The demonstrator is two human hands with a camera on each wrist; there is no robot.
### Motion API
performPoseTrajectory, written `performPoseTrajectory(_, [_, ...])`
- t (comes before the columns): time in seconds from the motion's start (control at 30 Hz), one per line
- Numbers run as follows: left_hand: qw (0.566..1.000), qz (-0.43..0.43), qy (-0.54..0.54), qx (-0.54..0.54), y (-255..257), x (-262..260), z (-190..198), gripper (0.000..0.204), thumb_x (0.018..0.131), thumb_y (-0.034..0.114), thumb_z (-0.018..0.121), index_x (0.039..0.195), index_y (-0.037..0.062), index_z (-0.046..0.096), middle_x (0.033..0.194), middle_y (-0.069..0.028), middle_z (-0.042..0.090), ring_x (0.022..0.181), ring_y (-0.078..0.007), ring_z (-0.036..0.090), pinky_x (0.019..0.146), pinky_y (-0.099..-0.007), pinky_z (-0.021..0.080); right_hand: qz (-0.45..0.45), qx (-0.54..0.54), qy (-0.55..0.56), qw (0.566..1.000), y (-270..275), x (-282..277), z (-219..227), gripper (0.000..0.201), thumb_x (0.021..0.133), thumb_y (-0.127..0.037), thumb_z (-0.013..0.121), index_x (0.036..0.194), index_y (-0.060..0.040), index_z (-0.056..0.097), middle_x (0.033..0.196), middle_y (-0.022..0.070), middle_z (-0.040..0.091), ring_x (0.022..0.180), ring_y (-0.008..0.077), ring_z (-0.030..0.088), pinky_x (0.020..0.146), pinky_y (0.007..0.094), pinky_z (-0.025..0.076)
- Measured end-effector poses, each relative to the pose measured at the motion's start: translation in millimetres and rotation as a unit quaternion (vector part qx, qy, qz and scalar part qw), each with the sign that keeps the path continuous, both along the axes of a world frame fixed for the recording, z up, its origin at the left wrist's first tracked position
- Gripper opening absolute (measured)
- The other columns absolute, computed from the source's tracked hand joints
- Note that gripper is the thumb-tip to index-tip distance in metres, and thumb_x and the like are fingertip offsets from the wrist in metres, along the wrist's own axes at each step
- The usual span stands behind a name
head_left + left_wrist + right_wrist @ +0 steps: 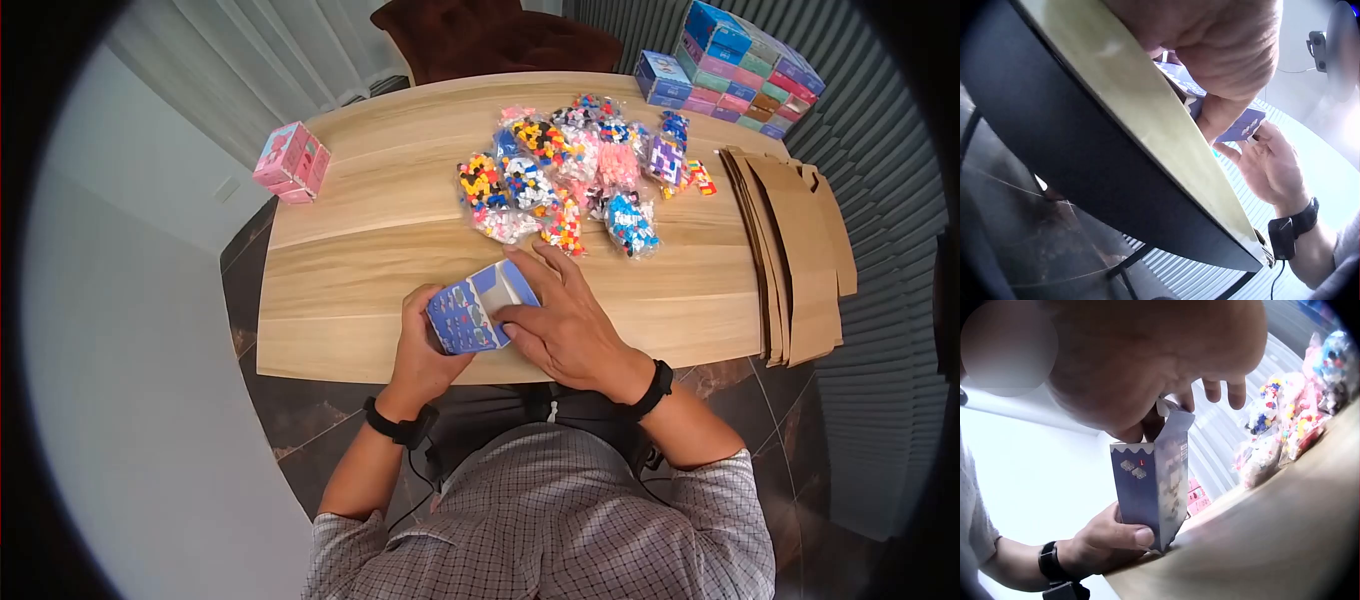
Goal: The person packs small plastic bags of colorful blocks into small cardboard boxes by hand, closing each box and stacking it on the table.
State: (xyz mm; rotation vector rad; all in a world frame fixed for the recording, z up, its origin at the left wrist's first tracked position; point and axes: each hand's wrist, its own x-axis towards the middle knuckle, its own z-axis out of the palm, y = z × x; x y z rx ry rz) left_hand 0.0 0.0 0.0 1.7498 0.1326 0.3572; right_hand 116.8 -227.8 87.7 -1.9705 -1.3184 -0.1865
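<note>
A small blue cardboard box (460, 322) with printed pictures is held tilted over the table's near edge. Its top end stands open, with a flap (1177, 422) raised in the right wrist view. My left hand (420, 350) grips the lower part of the box, thumb along one side (1136, 500). At the open end, my right hand (572, 325) pinches the flap area, thumb at the opening and fingers on the far side. What lies deeper in the box is hidden by that hand.
Clear bags of colourful small bricks (540, 185) lie heaped past the box on the wooden table (380, 240). A pink box (292, 163) stands far left. Stacked small boxes (740, 75) rise at the back right, near flattened brown cardboard (800, 250) along the right edge.
</note>
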Motion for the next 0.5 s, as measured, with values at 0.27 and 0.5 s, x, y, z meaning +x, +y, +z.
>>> performPoseTrajectory(0.27, [0.994,-0.011,-0.008,0.104,-6,2,1,0.095,0.076,-0.012,0.084,0.152,0.007,0.03,0.141,-0.0109,0.047,0.131,-0.0221,0.054,0.108,-0.0364,0.051,-0.011,-0.003,-0.011,1.0,-6,-2,4,0.016,0.085,-0.015,0.078,0.097,-0.0053,0.079,0.158,0.0177,0.047,0.144,0.0487,0.04,0.119,0.0551,0.039])
performPoseTrajectory(0.5, [0.988,0.006,-0.039,0.151,-7,2,4,0.094,0.075,-0.006,0.087,0.151,0.0049,0.033,0.142,-0.0123,0.047,0.132,-0.024,0.054,0.111,-0.0376,0.048,0.007,0.005,-0.01,1.0,-4,-2,10,0.014,0.083,-0.013,0.078,0.095,-0.0042,0.077,0.155,0.0186,0.05,0.143,0.0492,0.041,0.117,0.0552,0.04])
